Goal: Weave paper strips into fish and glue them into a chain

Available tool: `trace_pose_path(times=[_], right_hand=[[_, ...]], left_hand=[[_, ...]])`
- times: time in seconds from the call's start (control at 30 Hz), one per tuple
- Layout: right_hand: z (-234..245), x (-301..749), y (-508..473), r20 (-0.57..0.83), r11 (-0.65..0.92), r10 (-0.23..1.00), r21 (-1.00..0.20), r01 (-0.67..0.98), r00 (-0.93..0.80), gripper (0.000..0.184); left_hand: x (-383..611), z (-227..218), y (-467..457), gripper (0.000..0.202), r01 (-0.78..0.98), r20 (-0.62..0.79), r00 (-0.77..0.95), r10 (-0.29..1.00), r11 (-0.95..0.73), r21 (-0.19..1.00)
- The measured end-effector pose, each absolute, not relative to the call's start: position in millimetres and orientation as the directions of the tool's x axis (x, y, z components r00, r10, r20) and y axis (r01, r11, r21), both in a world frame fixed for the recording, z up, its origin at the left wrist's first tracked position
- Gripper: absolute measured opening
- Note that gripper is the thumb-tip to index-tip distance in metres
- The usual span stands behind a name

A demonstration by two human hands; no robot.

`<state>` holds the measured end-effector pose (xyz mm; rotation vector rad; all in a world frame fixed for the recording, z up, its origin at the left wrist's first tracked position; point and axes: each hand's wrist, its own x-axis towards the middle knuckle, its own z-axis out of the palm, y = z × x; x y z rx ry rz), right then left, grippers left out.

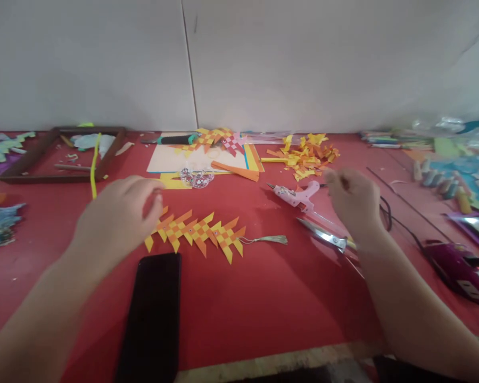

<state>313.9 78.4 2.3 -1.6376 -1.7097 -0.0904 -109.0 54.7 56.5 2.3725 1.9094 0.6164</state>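
1. Wooden frame (35,154), far left, at the back of the red table (263,319). A yellow-green strip (93,165) lies across it. No hazard judged.
2. Left hand (120,213). The fingers are curled over the left end of the woven paper strip (199,234). It is blurred, so whether it pinches the paper or only rests on it cannot be told. Risk: pressing down or dragging would crease the orange-and-yellow points.
3. Phone (154,314), dark and face up, just in front of the woven strip, near the table edge. Risk: a forearm sweep could push it off.
4. Tassel (267,239), on a thin thread at the woven strip's right end. Risk: a tug from the left could snag it or pull it loose.
5. Pink glue gun (299,196), lying flat, nozzle pointing left. Risk: if it is hot, a drip onto the table or a burn to the nearest fingers.
6. Scissors (327,236), blades towards the strip, partly under the right wrist. Risk: a nick if the wrist drops.
7. Right hand (353,205), above the glue gun's handle. The fingers are drawn together and blurred, so any hold cannot be told.
8. Purple glue gun (459,266), far right, well apart from the hands.
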Motion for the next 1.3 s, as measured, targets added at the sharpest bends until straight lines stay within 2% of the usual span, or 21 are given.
trace_pose_path(times=[0.03, 0.07, 0.13, 0.2, 0.3, 0.37, 0.53, 0.67, 0.73, 0.8, 0.87, 0.93, 1.03, 1.17, 1.3], right_hand=[[0.6, 319.2, 81.8, 0.563, 0.145, 0.816, -0.416, 0.898, 0.130, 0.023], [-0.6, 321.6, 83.8, 0.579, 0.133, 0.803, -0.405, 0.905, 0.141, 0.029], [-1.1, 318.9, 83.6, 0.610, 0.154, 0.781, -0.390, 0.908, 0.129, 0.041], [0.5, 310.4, 79.7, 0.642, 0.201, 0.762, -0.353, 0.914, 0.081, 0.031], [2.0, 297.2, 73.4, 0.682, 0.260, 0.731, -0.290, 0.921, 0.008, 0.019], [-0.3, 291.5, 72.0, 0.696, 0.280, 0.718, -0.273, 0.921, -0.012, 0.018], [-12.4, 284.6, 76.6, 0.637, 0.348, 0.765, -0.290, 0.892, -0.091, 0.016], [-15.0, 283.1, 77.9, 0.625, 0.389, 0.771, -0.312, 0.867, -0.121, 0.019], [-13.7, 283.6, 77.0, 0.640, 0.393, 0.760, -0.314, 0.864, -0.113, 0.019], [-12.4, 284.1, 75.9, 0.651, 0.398, 0.750, -0.311, 0.863, -0.112, 0.018], [-11.6, 284.1, 75.2, 0.666, 0.412, 0.736, -0.297, 0.862, -0.122, 0.017], [-11.2, 283.5, 74.8, 0.677, 0.425, 0.724, -0.281, 0.861, -0.137, 0.016], [-11.3, 282.7, 74.4, 0.686, 0.437, 0.712, -0.266, 0.859, -0.150, 0.017], [-13.0, 283.3, 74.8, 0.695, 0.441, 0.703, -0.260, 0.859, -0.150, 0.017], [-14.9, 282.9, 75.9, 0.708, 0.450, 0.688, -0.246, 0.858, -0.158, 0.016]], left_hand=[[-118.4, 58.5, 56.7, 0.029, 0.964, 0.232, 0.137, 0.963, -0.184, 0.194], [-126.2, 58.6, 57.7, 0.030, 0.971, 0.101, 0.135, 0.986, -0.151, 0.184], [-137.3, 53.7, 57.3, 0.036, 0.976, -0.066, 0.096, 0.993, -0.081, 0.204], [-143.9, 44.1, 56.4, 0.045, 0.982, -0.180, 0.017, 0.984, 0.017, 0.186], [-151.3, 27.7, 59.6, 0.045, 0.981, -0.241, 0.016, 0.970, 0.031, 0.192], [-156.2, 20.0, 64.9, 0.045, 0.955, -0.274, -0.022, 0.962, 0.101, 0.278], [-162.7, 20.6, 75.3, 0.047, 0.912, -0.306, 0.034, 0.951, 0.095, 0.398], [-160.2, 36.6, 74.2, 0.048, 0.871, -0.268, 0.082, 0.960, 0.062, 0.487], [-157.8, 47.2, 72.2, 0.050, 0.803, -0.215, 0.065, 0.975, 0.076, 0.590], [-155.7, 58.8, 70.7, 0.047, 0.602, -0.145, 0.042, 0.989, 0.091, 0.793], [-155.2, 71.0, 70.1, 0.040, 0.308, -0.074, 0.027, 0.997, 0.062, 0.949], [-156.5, 83.4, 70.4, 0.033, 0.190, -0.006, 0.012, 1.000, 0.003, 0.982], [-159.5, 100.7, 71.9, 0.027, 0.127, 0.095, -0.042, 0.995, -0.089, 0.988], [-155.4, 119.9, 78.4, 0.040, 0.076, 0.242, -0.167, 0.956, -0.233, 0.970], [-138.9, 142.5, 96.7, 0.039, 0.063, 0.265, -0.217, 0.940, -0.257, 0.964]])
